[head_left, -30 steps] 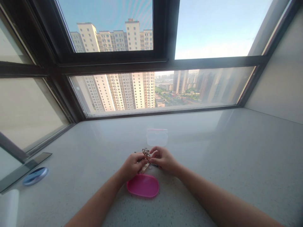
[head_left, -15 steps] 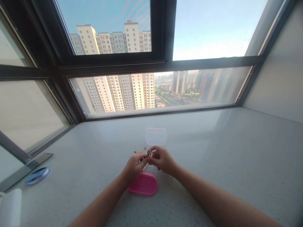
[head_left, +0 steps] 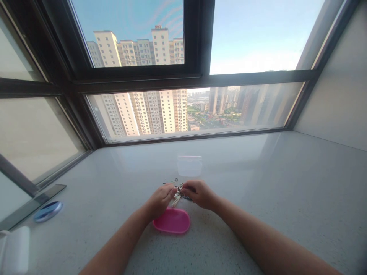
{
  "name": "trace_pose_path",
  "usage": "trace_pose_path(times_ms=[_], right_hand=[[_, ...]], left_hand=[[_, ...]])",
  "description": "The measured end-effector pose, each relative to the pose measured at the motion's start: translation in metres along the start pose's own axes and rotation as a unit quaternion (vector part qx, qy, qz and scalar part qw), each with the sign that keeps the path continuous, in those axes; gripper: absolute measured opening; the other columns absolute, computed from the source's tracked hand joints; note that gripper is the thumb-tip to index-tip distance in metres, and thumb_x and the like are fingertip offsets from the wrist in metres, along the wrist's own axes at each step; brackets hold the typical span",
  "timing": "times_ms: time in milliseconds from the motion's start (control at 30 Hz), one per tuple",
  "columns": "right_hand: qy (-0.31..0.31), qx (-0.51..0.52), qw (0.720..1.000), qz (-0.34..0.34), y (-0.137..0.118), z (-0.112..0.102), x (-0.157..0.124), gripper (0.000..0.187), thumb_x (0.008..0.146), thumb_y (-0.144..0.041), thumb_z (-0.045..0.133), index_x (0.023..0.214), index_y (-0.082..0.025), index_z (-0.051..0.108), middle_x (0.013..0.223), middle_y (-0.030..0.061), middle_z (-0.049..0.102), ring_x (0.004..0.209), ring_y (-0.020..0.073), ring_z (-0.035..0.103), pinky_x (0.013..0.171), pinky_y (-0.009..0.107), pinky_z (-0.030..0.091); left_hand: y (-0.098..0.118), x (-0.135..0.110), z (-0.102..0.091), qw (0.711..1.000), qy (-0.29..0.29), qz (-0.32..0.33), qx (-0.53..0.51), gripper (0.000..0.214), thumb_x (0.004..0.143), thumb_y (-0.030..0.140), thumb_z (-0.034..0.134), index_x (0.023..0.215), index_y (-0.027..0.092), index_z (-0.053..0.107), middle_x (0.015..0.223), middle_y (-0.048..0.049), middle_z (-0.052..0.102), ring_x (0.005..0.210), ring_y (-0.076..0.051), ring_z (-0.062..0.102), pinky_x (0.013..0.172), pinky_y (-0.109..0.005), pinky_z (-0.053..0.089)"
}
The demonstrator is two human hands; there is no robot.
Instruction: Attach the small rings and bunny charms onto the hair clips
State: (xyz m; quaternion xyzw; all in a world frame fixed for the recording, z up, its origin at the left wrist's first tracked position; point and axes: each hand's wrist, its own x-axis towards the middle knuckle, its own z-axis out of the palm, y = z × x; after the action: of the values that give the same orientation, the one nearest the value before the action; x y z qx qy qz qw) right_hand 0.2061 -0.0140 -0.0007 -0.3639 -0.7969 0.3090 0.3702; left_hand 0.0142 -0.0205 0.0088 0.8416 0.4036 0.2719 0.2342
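The left hand [head_left: 160, 201] and the right hand [head_left: 203, 195] pinch the metal rings [head_left: 179, 187] from both sides, fingers nearly closed, maybe so they don't slip. The rings are between the hands, just past the pink dish [head_left: 172, 222], probably placed for easy reach.

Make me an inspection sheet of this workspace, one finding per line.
Surface: pale speckled countertop.
Job's things: metal rings near the centre; pink tray nearer the person; translucent item farther off.
Clutter: blue oval object and white object, both at left.
Grips: left grip and right grip, both appear closed on the metal rings.
Cables: nothing seen.
Surroundings: dark window frames; tall buildings outside.
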Motion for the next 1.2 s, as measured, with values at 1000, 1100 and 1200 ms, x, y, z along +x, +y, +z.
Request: trace_pose_path(times_ms=[1000,1100,1200], right_hand=[[0.001,0.045,0.998,0.043,-0.0003,0.0067,-0.0017,0.020,0.070,-0.032,0.060,0.065,-0.012,0.061,0.047,-0.0023,0.049,0.042,0.0064,0.041,0.041,0.017,0.029],[-0.017,0.143,0.985,0.094,0.0003,0.0060,0.0003,0.026,0.069,-0.038,0.061,0.064,-0.012,0.059,0.046,-0.0020,0.051,0.037,0.0071,0.044,0.037,0.018,0.031],[0.026,0.242,0.961,0.132,0.0026,0.0016,0.0051,0.030,0.065,-0.041,0.063,0.063,-0.012,0.055,0.047,-0.0019,0.053,0.035,0.0070,0.045,0.035,0.018,0.030]], left_hand=[[-0.0022,0.0029,0.0004,0.999,0.043,-0.014,0.018,0.039,0.088,0.039,0.027,0.062,0.017,0.046,0.065,0.0000,0.048,0.063,-0.015,0.046,0.060,-0.025,0.035],[-0.0031,0.0021,-0.0013,0.997,0.071,-0.034,0.006,0.039,0.087,0.041,0.027,0.061,0.018,0.044,0.062,0.0010,0.045,0.060,-0.014,0.044,0.058,-0.024,0.035],[-0.0088,0.0016,-0.0046,0.990,0.126,-0.066,-0.014,0.039,0.087,0.042,0.025,0.063,0.019,0.044,0.059,0.0015,0.044,0.059,-0.014,0.045,0.058,-0.025,0.036]])
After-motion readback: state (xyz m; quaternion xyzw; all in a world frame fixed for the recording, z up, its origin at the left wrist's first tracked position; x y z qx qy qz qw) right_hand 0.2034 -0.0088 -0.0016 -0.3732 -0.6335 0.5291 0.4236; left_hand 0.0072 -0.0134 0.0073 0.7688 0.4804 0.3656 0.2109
